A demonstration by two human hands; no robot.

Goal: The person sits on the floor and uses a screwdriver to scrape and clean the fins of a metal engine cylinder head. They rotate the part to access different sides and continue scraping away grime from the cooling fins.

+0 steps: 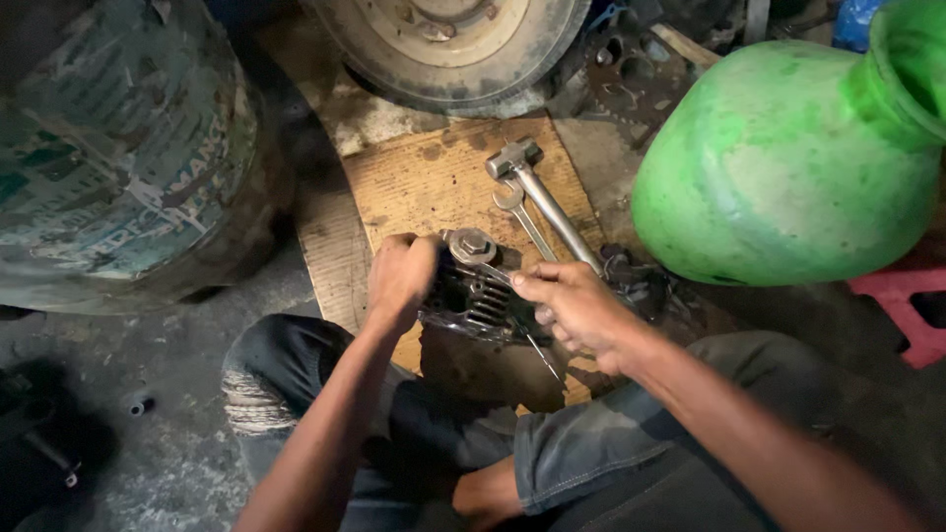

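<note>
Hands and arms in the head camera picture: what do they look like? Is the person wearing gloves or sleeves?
No gloves and no sleeves. The left hand and the right hand are both bare, and both forearms are bare up to the picture's edge. No watch, ring or bracelet shows. The arms look lean. Lower down, the person wears dark, worn trousers.

1. Vehicle repair workshop, work done on the floor.
2. Oil-stained concrete floor [177,463]; grimy cardboard sheet [414,187] as work surface.
3. Hammer [537,187] and spanner [520,212] lying loose.
4. Wheel with tyre [453,49] and worn painted drum [118,148] close by.
</note>
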